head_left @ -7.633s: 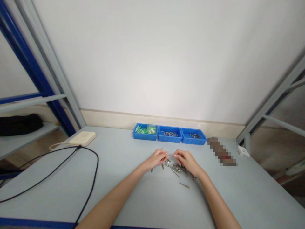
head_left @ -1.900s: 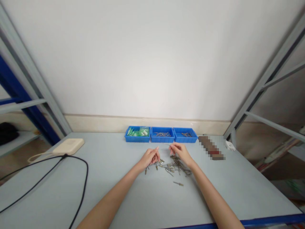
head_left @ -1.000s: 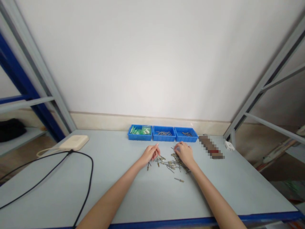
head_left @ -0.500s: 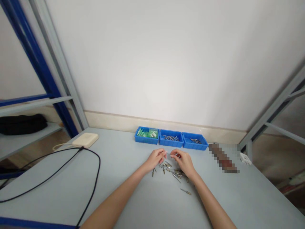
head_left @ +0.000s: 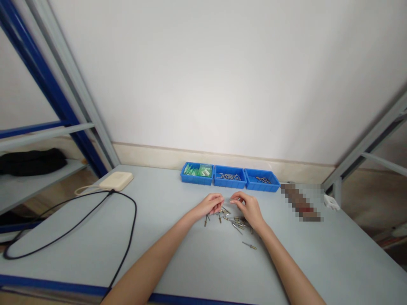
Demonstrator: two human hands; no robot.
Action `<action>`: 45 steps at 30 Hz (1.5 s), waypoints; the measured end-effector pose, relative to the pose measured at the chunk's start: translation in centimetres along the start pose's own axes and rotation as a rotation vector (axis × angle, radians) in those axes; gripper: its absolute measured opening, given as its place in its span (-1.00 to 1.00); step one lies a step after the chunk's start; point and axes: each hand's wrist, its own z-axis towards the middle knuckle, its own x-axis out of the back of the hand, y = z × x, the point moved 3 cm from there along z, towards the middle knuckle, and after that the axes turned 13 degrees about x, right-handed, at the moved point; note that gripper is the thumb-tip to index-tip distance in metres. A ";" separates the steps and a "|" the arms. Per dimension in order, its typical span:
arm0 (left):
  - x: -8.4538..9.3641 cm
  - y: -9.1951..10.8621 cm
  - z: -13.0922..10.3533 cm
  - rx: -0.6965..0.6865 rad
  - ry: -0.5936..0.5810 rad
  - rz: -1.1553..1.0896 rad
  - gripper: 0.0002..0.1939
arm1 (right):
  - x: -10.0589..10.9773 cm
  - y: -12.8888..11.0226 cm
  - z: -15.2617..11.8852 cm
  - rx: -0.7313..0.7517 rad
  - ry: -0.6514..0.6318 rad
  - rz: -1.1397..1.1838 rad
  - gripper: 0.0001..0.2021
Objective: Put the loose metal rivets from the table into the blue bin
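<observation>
My left hand [head_left: 212,205] is closed, thumb and fingers pressed together, just above the table. Facing it across a small gap, my right hand [head_left: 248,206] has its thumb and forefinger curled into a pinch. Anything held in either hand is too small or too hidden to make out. Beneath and in front of both hands lies a loose scatter of metal fasteners [head_left: 237,225], thin shanks with a thicker brass-coloured end. One single fastener [head_left: 250,245] lies apart, nearer to me. My right wrist partly covers the scatter.
Along the wall stand a left blue bin [head_left: 197,180] with green pieces, a middle blue bin [head_left: 229,184] with thin metal pins and a right blue bin [head_left: 263,187] with fewer pins. A cream box [head_left: 116,181] and black cable [head_left: 135,212] lie left; a white object [head_left: 331,202] sits right.
The whole view has shifted slightly, with the table appearing higher. My left hand's fingers have curled in more; both hands stay over the fasteners.
</observation>
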 end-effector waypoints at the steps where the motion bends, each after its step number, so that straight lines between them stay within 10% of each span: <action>1: 0.0 0.1 -0.1 -0.004 0.004 0.000 -0.62 | -0.1 0.2 0.0 -0.030 0.006 0.014 -0.82; 45: 0.3 -0.1 0.4 -0.081 0.165 -0.030 -0.58 | -1.7 0.1 -0.2 -0.092 0.099 0.004 -0.72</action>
